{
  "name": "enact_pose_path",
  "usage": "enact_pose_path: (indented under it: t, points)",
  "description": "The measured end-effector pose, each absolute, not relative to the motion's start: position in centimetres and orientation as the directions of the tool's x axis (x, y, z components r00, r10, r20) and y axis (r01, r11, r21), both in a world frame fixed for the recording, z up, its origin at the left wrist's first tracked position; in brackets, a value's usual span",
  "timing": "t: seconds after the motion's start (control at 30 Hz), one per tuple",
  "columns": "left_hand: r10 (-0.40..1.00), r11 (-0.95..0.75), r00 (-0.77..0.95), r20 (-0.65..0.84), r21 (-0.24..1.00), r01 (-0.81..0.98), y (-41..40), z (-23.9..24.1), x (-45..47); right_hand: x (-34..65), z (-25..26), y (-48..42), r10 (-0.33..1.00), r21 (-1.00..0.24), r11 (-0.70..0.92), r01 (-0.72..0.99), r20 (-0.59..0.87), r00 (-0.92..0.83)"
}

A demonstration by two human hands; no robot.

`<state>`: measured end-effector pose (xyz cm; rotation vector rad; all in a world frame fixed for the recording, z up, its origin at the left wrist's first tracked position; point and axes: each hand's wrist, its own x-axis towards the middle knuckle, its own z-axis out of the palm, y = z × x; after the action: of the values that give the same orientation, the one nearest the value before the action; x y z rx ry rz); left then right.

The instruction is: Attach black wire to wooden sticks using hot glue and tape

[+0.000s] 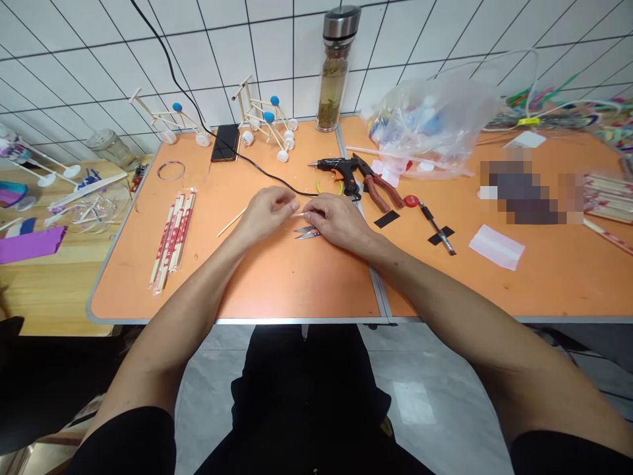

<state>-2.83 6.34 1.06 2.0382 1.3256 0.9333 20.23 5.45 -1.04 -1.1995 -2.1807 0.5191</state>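
Observation:
Over the middle of the orange table, my left hand (267,214) and my right hand (336,219) meet with fingers pinched. Between their fingertips is a short pale wooden stick (299,214), mostly covered by the fingers. Beneath my right hand the blades of small scissors (307,233) stick out to the left, with part of a yellow handle (337,187) showing behind it. Beside my left wrist lies a thin wooden chopstick (230,223), its far end hidden by the hand. A black glue gun (341,173) rests just beyond my right hand.
Wrapped chopsticks (173,237) lie left, near a phone (225,143). Two stick models with white wheels (270,119) stand along the wall by a tall tea bottle (331,72). Red-handled pliers (378,181), a pen (438,227) and a plastic bag (430,125) are right. A black cord crosses the table.

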Motion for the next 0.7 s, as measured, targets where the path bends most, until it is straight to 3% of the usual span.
enact_pose_path:
  t: [0.1,0.27,0.47,0.7]
  points:
    - [0.935,-0.345,0.095,0.342,0.81,0.475,7.4,1.2,-3.8,20.1,-1.5,5.4,0.858,-0.551,0.512,0.659,0.302,-0.415]
    - [0.935,-0.277,-0.099,0.341,0.874,0.399,8.7,0.9,-4.9,20.0,-1.4,5.4,0.861,-0.517,0.508,0.689,0.29,-0.418]
    - [0.912,-0.304,-0.151,0.381,0.876,0.375,9.1,0.6,-5.3,21.1,0.0,6.0,0.866,-0.557,0.486,0.674,0.412,-0.285]
    - [0.939,-0.254,-0.135,0.317,0.902,0.35,8.3,1.2,-4.7,22.0,1.4,6.3,0.846,-0.546,0.523,0.654,0.425,-0.322]
